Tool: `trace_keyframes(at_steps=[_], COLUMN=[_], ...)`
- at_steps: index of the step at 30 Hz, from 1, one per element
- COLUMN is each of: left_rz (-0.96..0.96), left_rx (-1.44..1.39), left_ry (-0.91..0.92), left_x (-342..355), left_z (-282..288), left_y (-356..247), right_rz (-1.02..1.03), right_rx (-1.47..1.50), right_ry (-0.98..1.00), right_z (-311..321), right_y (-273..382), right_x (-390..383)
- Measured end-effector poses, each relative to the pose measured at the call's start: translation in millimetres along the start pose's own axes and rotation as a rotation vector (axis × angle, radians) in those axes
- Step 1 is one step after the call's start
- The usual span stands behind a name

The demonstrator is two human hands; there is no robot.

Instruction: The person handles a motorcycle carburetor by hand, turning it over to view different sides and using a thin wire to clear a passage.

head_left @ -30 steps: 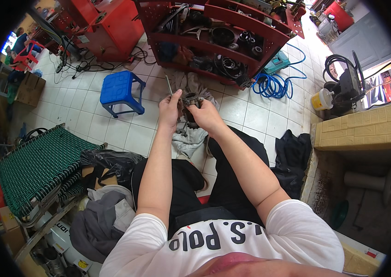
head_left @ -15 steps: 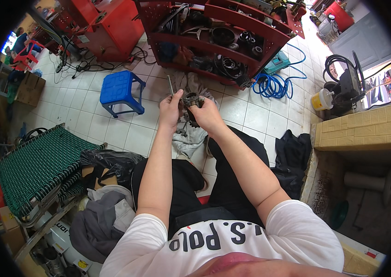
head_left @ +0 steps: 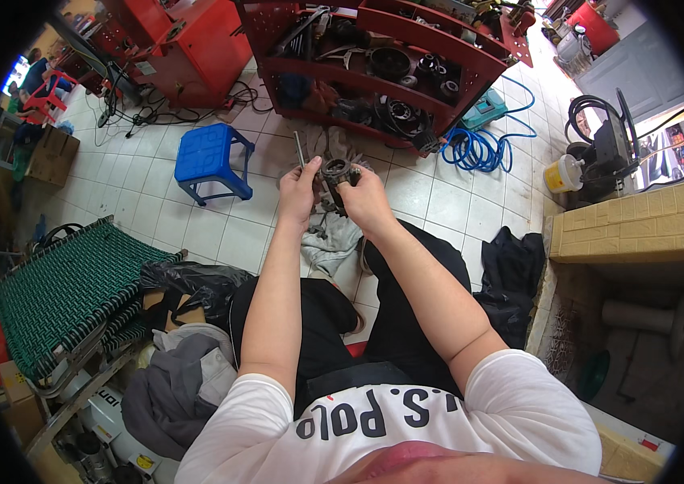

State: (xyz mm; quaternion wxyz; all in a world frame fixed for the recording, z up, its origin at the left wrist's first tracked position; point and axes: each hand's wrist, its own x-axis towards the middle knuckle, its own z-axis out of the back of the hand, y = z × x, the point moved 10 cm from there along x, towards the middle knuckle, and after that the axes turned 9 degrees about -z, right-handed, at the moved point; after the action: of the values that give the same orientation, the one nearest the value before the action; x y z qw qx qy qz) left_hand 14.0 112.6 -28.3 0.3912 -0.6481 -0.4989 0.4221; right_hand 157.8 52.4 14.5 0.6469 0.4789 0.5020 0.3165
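Observation:
My left hand (head_left: 298, 194) is closed around a slim metal rod (head_left: 299, 148) that points up and away from me; its lower end is hidden in the fingers. Close beside it, my right hand (head_left: 364, 196) grips a dark, greasy metal part (head_left: 336, 168) with a round opening on top. The two hands are side by side above the floor, in front of my knees. Beneath them lie crumpled grey rags (head_left: 334, 246). How far the metal part reaches below my right hand is hard to make out.
A red tool cart (head_left: 439, 105) with metal parts stands ahead. To its left is a blue plastic stool (head_left: 211, 157); to its right lies a coiled blue hose (head_left: 475, 152). A green woven folding bed (head_left: 75, 294) is at left, a tiled basin (head_left: 632, 234) at right.
The metal part in my right hand has tilted slightly, and its round opening shows a little more clearly. My left hand and the rod have barely moved.

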Motion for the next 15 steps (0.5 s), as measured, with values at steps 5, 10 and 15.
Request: trace_keyframes(at_steps=[5, 10, 15], left_rz=[-0.004, 0.003, 0.004], left_rx=[0.007, 0.016, -0.034], left_ry=[0.010, 0.010, 0.012], left_x=[1.4, 1.7, 2.5], left_z=[-0.9, -0.7, -0.5], left_y=[0.7, 2.2, 3.1], right_rz=[0.031, 0.018, 0.020], right_rx=[0.030, 0.029, -0.005], right_ry=[-0.001, 0.011, 0.074], right_z=[0.7, 0.4, -1.6], right_y=[-3.2, -4.6, -0.4], right_x=[5.2, 6.0, 3.5])
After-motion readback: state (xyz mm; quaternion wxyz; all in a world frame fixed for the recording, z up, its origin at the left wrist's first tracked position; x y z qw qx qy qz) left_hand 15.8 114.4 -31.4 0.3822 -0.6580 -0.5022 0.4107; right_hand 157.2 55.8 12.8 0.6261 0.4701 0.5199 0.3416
